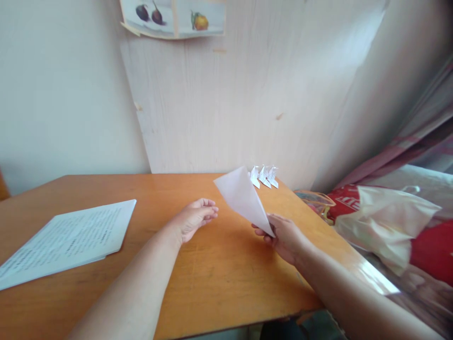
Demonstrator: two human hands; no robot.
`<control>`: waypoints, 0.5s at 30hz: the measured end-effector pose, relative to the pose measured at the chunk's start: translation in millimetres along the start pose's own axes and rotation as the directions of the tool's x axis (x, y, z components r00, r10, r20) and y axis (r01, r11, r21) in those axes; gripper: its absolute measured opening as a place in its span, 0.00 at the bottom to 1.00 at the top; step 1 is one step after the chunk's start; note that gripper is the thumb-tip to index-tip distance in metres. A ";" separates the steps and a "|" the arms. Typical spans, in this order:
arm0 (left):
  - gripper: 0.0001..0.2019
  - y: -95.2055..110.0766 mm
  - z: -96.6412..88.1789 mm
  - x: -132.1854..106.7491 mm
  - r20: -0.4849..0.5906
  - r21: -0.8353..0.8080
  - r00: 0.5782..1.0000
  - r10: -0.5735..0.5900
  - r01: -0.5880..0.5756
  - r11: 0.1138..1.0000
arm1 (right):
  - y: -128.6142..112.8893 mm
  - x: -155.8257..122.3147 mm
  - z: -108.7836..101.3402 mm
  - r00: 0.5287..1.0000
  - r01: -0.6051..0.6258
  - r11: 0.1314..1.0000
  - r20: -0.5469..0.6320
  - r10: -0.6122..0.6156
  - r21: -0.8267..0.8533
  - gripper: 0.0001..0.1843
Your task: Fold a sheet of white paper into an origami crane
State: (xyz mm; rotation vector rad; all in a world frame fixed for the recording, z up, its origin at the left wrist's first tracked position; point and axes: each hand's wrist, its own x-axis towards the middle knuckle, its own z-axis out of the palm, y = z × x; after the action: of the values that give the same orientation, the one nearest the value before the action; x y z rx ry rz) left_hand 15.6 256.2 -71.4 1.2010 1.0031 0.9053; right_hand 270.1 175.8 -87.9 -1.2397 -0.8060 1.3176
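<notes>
My right hand (pixel 281 236) pinches the lower corner of a pale sheet of paper (pixel 240 191), which is held tilted above the table. The far corner of the sheet points up and to the left. My left hand (pixel 199 217) is a short way left of the paper, not touching it, with its fingers loosely bent and nothing in them. Behind the paper, small folded white paper figures (pixel 264 176) stand in a row near the table's back edge; the sheet partly covers the leftmost one.
A stack of printed sheets (pixel 78 236) lies on the left of the wooden table (pixel 219 288). The pale wall panel (pixel 219 108) rises behind, with fruit pictures (pixel 173 19) on it. Off the table's right edge are a cream bag (pixel 382 222) and red items (pixel 432 250).
</notes>
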 end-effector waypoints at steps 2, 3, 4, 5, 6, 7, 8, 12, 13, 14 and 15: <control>0.15 0.1 8.4 -5.7 0.098 -0.007 0.995 0.021 -0.021 1.000 | 2.2 -1.3 8.0 0.999 -0.030 0.999 0.032 0.030 0.020 0.09; 0.16 0.2 12.3 -8.2 0.134 -0.020 0.990 0.035 -0.032 0.999 | 3.5 -2.2 12.3 0.998 -0.045 0.999 0.050 0.043 0.030 0.09; 0.16 0.4 15.8 -10.2 0.167 -0.029 0.985 0.037 -0.033 0.999 | 5.0 -3.3 16.6 0.996 -0.061 0.997 0.068 0.058 0.040 0.09; 0.16 0.6 18.7 -11.6 0.189 -0.038 0.981 0.036 -0.030 0.999 | 6.5 -4.4 20.7 0.994 -0.074 0.996 0.083 0.069 0.051 0.09; 0.16 0.7 21.2 -12.5 0.201 -0.051 0.979 0.037 -0.027 0.998 | 8.1 -5.5 24.4 0.992 -0.084 0.995 0.095 0.078 0.061 0.09; 0.16 0.8 23.0 -12.8 0.201 -0.062 0.979 0.038 -0.026 0.998 | 9.9 -6.5 27.6 0.991 -0.091 0.993 0.107 0.083 0.071 0.09; 0.15 0.9 24.3 -12.6 0.189 -0.073 0.981 0.042 -0.029 0.997 | 11.7 -7.5 30.3 0.990 -0.090 0.993 0.116 0.081 0.078 0.08; 0.10 0.5 25.3 -9.2 0.080 -0.094 0.994 0.073 -0.066 0.993 | 18.4 -12.1 35.4 0.981 -0.060 0.993 0.192 0.039 0.105 0.08; 0.08 0.4 24.7 -8.3 0.057 -0.089 0.996 0.074 -0.068 0.994 | 19.1 -13.2 35.6 0.976 -0.058 0.992 0.216 0.033 0.109 0.09; 0.07 0.4 24.0 -7.7 0.038 -0.078 0.997 0.071 -0.067 0.995 | 19.1 -14.0 35.4 0.971 -0.062 0.992 0.238 0.033 0.114 0.10; 0.06 0.5 23.4 -7.3 0.023 -0.063 0.998 0.064 -0.062 0.996 | 18.1 -14.3 34.7 0.967 -0.070 0.990 0.251 0.038 0.119 0.11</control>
State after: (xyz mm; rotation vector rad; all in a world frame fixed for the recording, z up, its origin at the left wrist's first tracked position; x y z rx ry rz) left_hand 35.5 242.3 -68.1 1.1941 0.9147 0.9621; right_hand 230.2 165.7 -94.4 -1.0147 -0.8533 1.5658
